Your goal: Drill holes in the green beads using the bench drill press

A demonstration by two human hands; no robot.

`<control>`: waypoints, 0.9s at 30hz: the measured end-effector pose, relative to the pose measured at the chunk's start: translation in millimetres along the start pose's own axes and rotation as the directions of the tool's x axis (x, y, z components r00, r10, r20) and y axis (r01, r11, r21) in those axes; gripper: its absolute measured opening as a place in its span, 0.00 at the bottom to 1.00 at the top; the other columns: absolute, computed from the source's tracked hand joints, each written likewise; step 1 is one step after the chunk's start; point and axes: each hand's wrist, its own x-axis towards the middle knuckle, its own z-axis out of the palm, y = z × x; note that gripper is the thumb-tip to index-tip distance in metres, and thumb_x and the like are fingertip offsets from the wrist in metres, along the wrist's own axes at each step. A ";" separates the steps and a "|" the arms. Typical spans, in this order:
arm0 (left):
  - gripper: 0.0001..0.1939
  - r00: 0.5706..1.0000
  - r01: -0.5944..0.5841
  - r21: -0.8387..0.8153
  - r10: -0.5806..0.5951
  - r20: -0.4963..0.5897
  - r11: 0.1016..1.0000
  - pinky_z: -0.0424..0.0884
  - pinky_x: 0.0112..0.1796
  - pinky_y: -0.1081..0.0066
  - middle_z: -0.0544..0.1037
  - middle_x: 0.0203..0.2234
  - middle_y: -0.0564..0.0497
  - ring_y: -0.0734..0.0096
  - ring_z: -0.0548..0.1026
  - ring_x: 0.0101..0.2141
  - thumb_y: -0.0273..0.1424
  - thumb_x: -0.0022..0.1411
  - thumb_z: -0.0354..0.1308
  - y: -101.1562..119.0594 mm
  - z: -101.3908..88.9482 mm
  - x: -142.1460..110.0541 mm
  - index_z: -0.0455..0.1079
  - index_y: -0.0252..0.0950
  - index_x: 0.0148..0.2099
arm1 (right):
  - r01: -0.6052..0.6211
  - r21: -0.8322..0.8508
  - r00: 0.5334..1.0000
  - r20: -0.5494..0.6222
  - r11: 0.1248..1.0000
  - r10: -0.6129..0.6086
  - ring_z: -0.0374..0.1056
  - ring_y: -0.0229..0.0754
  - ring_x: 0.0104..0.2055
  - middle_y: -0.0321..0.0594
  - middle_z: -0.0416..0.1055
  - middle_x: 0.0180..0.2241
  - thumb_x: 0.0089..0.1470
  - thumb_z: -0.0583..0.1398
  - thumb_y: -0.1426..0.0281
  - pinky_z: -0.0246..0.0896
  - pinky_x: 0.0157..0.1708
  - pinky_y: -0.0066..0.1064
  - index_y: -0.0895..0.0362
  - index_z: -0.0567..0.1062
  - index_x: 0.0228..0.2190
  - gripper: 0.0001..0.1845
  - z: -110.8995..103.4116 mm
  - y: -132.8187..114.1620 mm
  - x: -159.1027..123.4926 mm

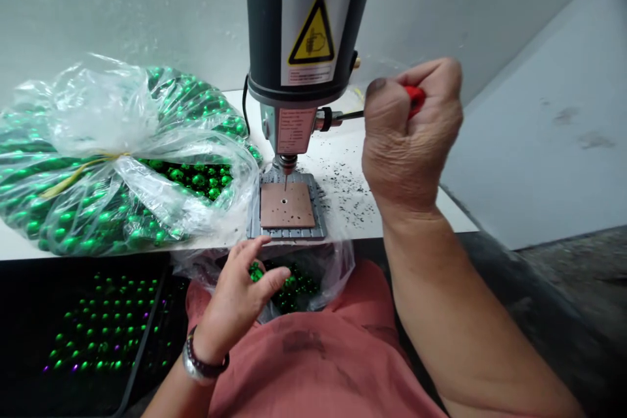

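Note:
A small bench drill press [309, 32] with a dark housing and a yellow warning label stands on the white table. My right hand [414, 124] is closed round the red knob [416, 99] of its feed lever. The thin drill bit [286, 181] points down at a brown square plate [287, 212] with a small hole, set on the grey base [321, 225]. My left hand [245, 290] is just in front of the base, thumb and fingers apart. Shiny green beads [294, 287] show behind and below it in a clear plastic bag [343, 261] at my lap.
A large tied clear bag [98, 124] full of green beads fills the table's left side. Dark shavings [345, 192] are scattered right of the drill base. Below left, rows of green beads with a few purple spots lie in a black tray [29, 320].

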 end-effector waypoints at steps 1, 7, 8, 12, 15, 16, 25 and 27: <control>0.20 0.997 0.081 -0.138 -0.080 0.013 0.987 0.68 0.41 0.67 0.71 0.39 0.50 0.72 0.69 0.35 0.37 0.50 0.62 -0.3 -0.1 2.6 0.69 0.39 0.47 | 0.002 0.000 1.000 -0.003 1.000 -0.002 0.52 0.24 0.26 0.29 0.54 0.24 0.51 0.54 0.70 0.55 0.29 0.20 0.58 0.58 0.26 0.08 -0.2 0.1 0.0; 0.23 0.950 0.309 -0.697 -0.248 0.191 0.647 0.66 0.42 0.72 0.72 0.29 0.56 0.77 0.71 0.33 0.22 0.39 0.63 5.8 2.7 15.6 0.64 0.36 0.41 | -0.020 -0.026 1.000 -0.015 0.999 0.019 0.50 0.25 0.23 0.29 0.55 0.22 0.51 0.55 0.67 0.54 0.25 0.20 0.57 0.59 0.25 0.10 -0.4 -0.1 0.1; 0.24 0.951 0.305 -0.696 -0.246 0.186 0.651 0.66 0.43 0.72 0.72 0.30 0.56 0.76 0.72 0.34 0.22 0.39 0.63 5.9 3.7 16.9 0.64 0.36 0.42 | -0.021 -0.032 1.000 -0.019 0.999 0.020 0.50 0.25 0.23 0.29 0.55 0.22 0.51 0.55 0.66 0.54 0.24 0.20 0.57 0.59 0.24 0.10 -0.4 -0.3 0.1; 0.25 0.972 0.222 -0.495 -0.152 0.178 0.840 0.65 0.43 0.71 0.74 0.34 0.53 0.73 0.72 0.37 0.30 0.48 0.64 0.4 6.1 22.4 0.63 0.37 0.49 | -0.050 -0.040 0.999 -0.015 0.998 0.050 0.52 0.26 0.23 0.29 0.57 0.22 0.51 0.54 0.65 0.56 0.26 0.22 0.56 0.59 0.24 0.10 -0.4 -1.9 -0.3; 0.24 0.994 0.020 -0.161 -0.002 0.108 0.987 0.66 0.40 0.71 0.73 0.37 0.51 0.71 0.71 0.37 0.36 0.52 0.61 -4.3 5.5 31.3 0.64 0.38 0.52 | -0.063 -0.011 0.998 -0.012 0.998 0.063 0.53 0.25 0.22 0.29 0.58 0.22 0.51 0.54 0.66 0.56 0.26 0.23 0.56 0.60 0.25 0.09 -0.4 -3.0 0.2; 0.24 0.996 -0.041 -0.055 0.045 0.077 0.998 0.66 0.38 0.71 0.73 0.37 0.50 0.71 0.70 0.36 0.37 0.53 0.60 -5.0 5.1 35.7 0.64 0.38 0.52 | -0.067 -0.002 0.998 -0.010 0.998 0.067 0.52 0.25 0.22 0.28 0.58 0.21 0.51 0.55 0.66 0.56 0.26 0.22 0.56 0.60 0.25 0.09 -0.5 -3.2 0.4; 0.26 0.994 -0.107 0.148 0.110 -0.011 0.983 0.69 0.36 0.70 0.76 0.35 0.50 0.68 0.73 0.35 0.38 0.50 0.61 1.4 10.0 78.3 0.67 0.36 0.51 | -0.115 -0.003 0.992 0.045 0.993 0.115 0.50 0.25 0.20 0.27 0.55 0.20 0.52 0.55 0.64 0.54 0.24 0.22 0.55 0.59 0.25 0.10 -2.6 -4.2 1.5; 0.24 0.992 -0.124 0.183 0.128 -0.012 0.975 0.69 0.37 0.70 0.77 0.35 0.50 0.68 0.73 0.35 0.39 0.52 0.59 1.6 11.5 87.8 0.68 0.37 0.50 | -0.122 -0.010 0.991 0.052 0.992 0.123 0.51 0.25 0.20 0.27 0.56 0.20 0.53 0.54 0.63 0.55 0.24 0.22 0.55 0.59 0.26 0.11 -2.8 -4.3 1.2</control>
